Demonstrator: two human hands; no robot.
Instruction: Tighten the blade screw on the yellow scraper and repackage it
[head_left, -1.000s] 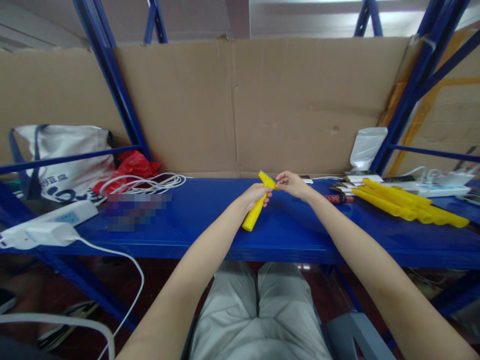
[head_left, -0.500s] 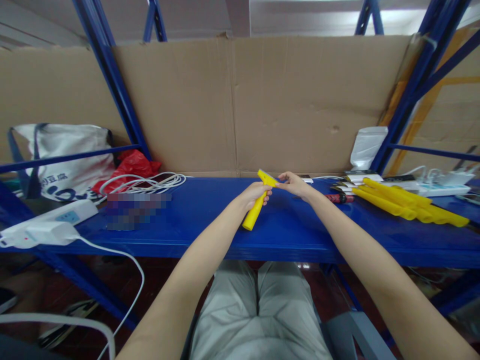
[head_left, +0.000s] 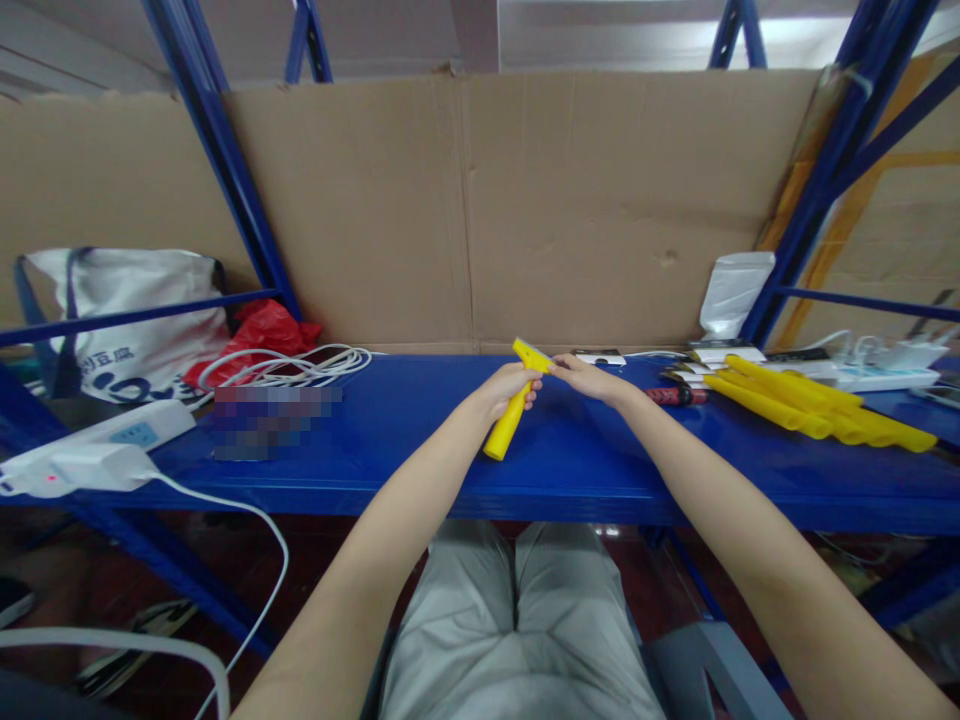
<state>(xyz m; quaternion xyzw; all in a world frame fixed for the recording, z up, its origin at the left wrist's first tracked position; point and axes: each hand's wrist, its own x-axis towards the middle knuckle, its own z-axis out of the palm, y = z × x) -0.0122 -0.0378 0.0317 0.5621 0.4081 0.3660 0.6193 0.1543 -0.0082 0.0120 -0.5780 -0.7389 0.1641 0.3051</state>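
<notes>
Two bare hands meet at twelve o'clock on a yellow T-shaped tool [head_left: 510, 424] over the blue table [head_left: 405, 410]. The left hand [head_left: 511, 388] wraps its fingers round the handle, just below the head; the right hand [head_left: 583, 375] touches the head's four-o'clock end, whether pinching cannot be told. It looks light, stiff and smooth, probably best held by the handle. At ten o'clock, a white bag [head_left: 150, 280] reads "豆腐".

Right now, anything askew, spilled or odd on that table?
A pixelated patch at the blue table's left: whatever is there can't be made out. Behind it, white cable lies in loose, untidy loops. No spill shows.
</notes>
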